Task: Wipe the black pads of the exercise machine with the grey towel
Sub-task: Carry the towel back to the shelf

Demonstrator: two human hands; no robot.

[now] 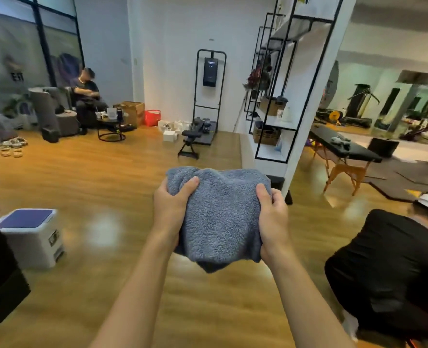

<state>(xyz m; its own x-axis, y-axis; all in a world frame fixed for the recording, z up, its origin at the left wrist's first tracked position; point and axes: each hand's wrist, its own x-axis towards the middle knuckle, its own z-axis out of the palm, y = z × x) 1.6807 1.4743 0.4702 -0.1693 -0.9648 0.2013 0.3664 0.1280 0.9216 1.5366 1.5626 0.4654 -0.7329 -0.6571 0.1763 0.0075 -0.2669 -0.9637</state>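
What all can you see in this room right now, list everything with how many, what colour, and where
towel: one, grey, held up mid-frame between both hands
exercise machine: one, black frame with bench, against the far white wall
shelf unit: one, black frame with white shelves, centre right
massage table: one, black top with wooden legs, right
storage box: one, white with purple lid, lower left floor
red basket: one, by the far wall
seated person: one, dark clothes, far left
crouching person: one, black top, lower right
left hand: gripping the towel's left edge
right hand: gripping the towel's right edge
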